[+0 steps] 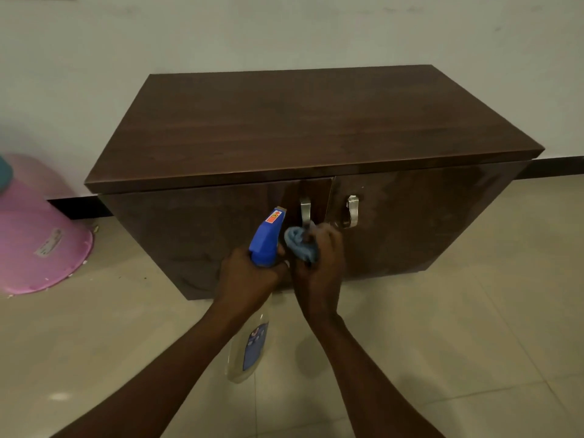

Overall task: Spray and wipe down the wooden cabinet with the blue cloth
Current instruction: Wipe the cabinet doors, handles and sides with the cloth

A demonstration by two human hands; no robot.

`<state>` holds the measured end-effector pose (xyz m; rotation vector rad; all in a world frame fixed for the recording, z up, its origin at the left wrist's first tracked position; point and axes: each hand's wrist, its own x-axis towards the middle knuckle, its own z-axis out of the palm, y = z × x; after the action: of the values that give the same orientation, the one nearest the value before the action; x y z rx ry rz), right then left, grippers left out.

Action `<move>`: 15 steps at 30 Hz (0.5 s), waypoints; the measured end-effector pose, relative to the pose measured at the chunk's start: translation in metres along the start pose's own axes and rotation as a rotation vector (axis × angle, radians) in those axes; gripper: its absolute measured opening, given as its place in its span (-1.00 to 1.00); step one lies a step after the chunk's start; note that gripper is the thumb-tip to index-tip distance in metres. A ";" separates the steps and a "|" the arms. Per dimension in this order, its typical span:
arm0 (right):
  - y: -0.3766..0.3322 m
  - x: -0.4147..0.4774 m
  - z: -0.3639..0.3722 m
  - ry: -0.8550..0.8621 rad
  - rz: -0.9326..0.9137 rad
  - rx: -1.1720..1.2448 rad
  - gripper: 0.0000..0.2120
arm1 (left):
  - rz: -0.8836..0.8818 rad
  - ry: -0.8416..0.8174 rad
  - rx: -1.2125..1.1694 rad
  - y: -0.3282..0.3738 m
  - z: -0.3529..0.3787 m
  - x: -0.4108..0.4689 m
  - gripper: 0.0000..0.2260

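A dark wooden cabinet (284, 121) with two doors stands against the wall. My left hand (249, 279) grips a spray bottle (267, 238) with a blue trigger head and a clear body hanging below my wrist; its nozzle points at the left door. My right hand (319, 267) holds a bunched blue cloth (298, 245) against the left door, just under the left metal handle (305, 210). The right handle (352, 211) is beside it. The left door looks slightly ajar at its right edge.
A pink plastic tub (38, 235) lies tilted on the floor at the left, beside the cabinet. Beige floor tiles (474, 311) stretch in front and to the right. The pale wall (284, 33) rises directly behind the cabinet.
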<state>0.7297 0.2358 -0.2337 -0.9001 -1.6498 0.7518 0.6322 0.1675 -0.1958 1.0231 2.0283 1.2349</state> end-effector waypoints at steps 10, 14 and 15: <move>-0.033 0.035 0.008 0.215 -0.080 -0.042 -0.77 | -0.007 0.009 0.005 -0.003 -0.001 0.003 -0.81; -0.008 0.002 0.008 0.134 0.075 0.082 -0.75 | 0.022 0.022 -0.087 0.004 -0.005 0.001 -0.77; -0.001 -0.001 0.008 0.119 0.118 0.091 -0.75 | 0.030 0.015 -0.093 0.005 -0.005 0.000 -0.77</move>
<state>0.7219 0.2340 -0.2349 -0.9651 -1.4567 0.8316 0.6297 0.1666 -0.1889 1.0064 1.9540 1.3424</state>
